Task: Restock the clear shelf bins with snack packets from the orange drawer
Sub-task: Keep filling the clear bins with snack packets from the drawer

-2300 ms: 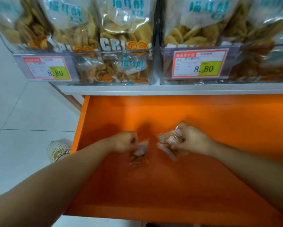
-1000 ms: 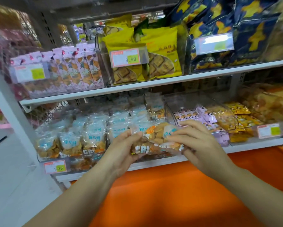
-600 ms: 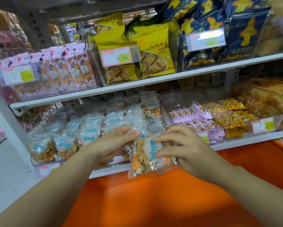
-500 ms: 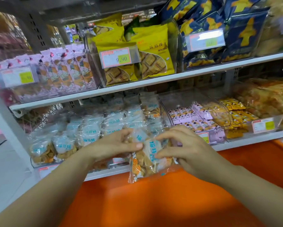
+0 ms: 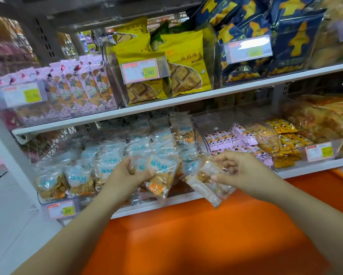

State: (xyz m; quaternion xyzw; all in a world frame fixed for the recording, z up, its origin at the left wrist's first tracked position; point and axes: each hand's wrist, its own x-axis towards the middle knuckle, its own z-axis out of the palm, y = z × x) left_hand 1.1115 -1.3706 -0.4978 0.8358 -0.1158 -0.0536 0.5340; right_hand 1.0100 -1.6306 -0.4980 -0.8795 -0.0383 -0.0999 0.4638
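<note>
Packets (image 5: 161, 174) now apart: one tight in left grip (image 5: 127, 176), one in right grip (image 5: 239, 171).

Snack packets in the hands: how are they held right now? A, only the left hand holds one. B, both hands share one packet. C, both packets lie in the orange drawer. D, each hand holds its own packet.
D: the left hand grips a blue-labelled packet while the right hand pinches a separate clear packet.

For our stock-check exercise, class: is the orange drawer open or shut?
Open. The orange drawer juts out below the bottom shelf, its bare orange floor in plain view.
</note>
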